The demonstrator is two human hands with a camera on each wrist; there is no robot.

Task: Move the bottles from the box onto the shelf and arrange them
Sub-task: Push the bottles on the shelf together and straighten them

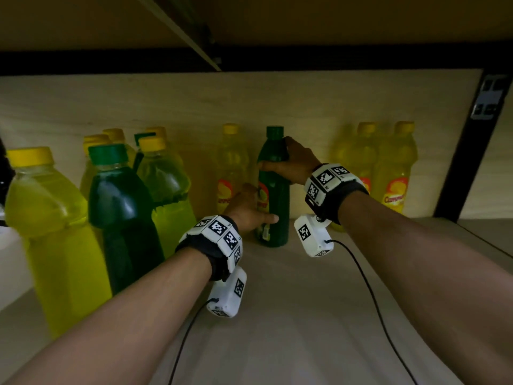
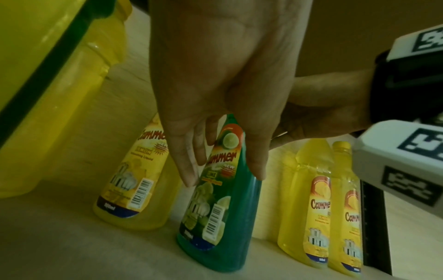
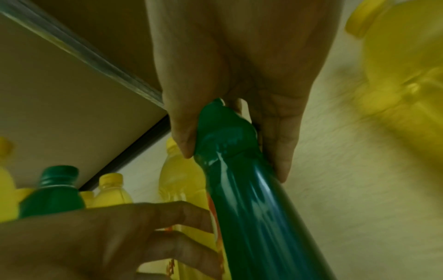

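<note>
A slim green bottle (image 1: 273, 190) with a green cap stands upright on the wooden shelf (image 1: 305, 315), in front of the back row. My right hand (image 1: 277, 159) grips its shoulder just under the cap; in the right wrist view the thumb and fingers of that right hand (image 3: 235, 161) clamp the green bottle (image 3: 251, 199). My left hand (image 1: 259, 204) rests lower down on the label. Its fingers (image 2: 189, 170) are straight against the green bottle (image 2: 225, 217), with the thumb on the other side. The box is out of view.
A slim yellow bottle (image 1: 229, 168) stands just behind and to the left, and two more (image 1: 397, 168) stand to the right by the black post (image 1: 469, 151). Large yellow (image 1: 50, 232) and green (image 1: 122, 212) bottles crowd the left. The upper shelf hangs low overhead.
</note>
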